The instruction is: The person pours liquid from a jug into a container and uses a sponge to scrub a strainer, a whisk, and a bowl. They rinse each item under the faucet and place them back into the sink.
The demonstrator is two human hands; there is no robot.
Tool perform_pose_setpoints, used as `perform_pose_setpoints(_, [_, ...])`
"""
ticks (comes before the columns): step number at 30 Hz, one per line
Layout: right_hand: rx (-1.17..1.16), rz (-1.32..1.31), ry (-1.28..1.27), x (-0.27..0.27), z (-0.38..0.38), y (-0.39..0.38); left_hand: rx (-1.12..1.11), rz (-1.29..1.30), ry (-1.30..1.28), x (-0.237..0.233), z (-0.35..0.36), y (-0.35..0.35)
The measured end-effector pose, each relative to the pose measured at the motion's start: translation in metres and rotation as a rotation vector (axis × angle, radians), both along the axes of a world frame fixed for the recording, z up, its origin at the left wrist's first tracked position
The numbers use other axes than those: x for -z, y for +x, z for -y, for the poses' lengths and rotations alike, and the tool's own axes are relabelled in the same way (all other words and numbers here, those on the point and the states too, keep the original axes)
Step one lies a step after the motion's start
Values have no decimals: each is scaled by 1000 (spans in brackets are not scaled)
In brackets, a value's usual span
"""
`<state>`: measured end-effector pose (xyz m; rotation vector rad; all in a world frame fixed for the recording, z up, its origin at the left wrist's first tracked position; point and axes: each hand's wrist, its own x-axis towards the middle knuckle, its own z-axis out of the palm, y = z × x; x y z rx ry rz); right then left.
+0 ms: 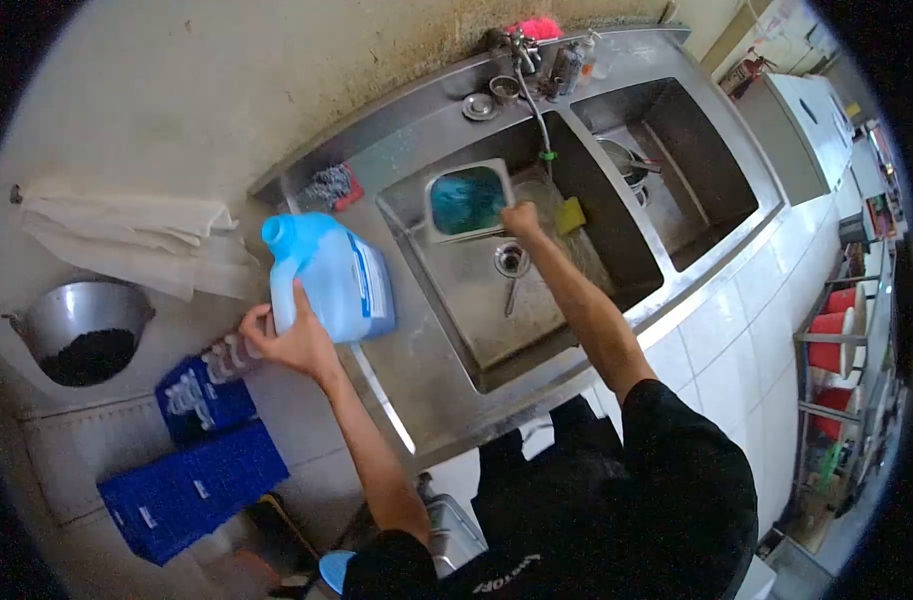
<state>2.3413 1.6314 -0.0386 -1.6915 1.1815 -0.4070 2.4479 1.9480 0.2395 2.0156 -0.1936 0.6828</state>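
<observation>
My left hand [301, 340] is wrapped round the handle of a large blue plastic jug [341, 285], which stands upright on the steel counter left of the sink. No cap shows on the jug's mouth. With its fingers closed, my right hand [521, 218] is at the right rim of a rectangular metal pan [468, 237]. Blue-green liquid [464, 200] lies in the pan, its surface streaked. The pan is in the left sink basin [491, 315], behind the drain [511, 260]. A yellow sponge [570, 215] lies to the right of that hand.
A faucet [521, 45] with a hanging hose and several bottles [568, 68] stand behind the basins. Dishes [626, 160] lie in the right basin. Steel wool [326, 188] rests on the counter's back left. Blue crates [196, 490] and a metal pot [86, 310] are at left.
</observation>
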Motion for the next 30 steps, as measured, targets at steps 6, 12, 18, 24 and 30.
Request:
perform_pose_setpoints(6, [290,-161,355,55,82,-104,-4,25,63,1,13,-1])
perform_pose_setpoints(12, [152,-455,222,171,149,-148,136,368,86,76,72,-73])
perform_pose_setpoints(18, [159,-295,456,191,164,-130,587,-960,-5,250,218,-125])
perform_pose_setpoints(24, [-261,-385,304,157,185,-112,537,-996,155,374,330,-76])
perform_pose_setpoints(30, [-259,-411,261,178,195,-108,547,-1051,66,402,352,-68])
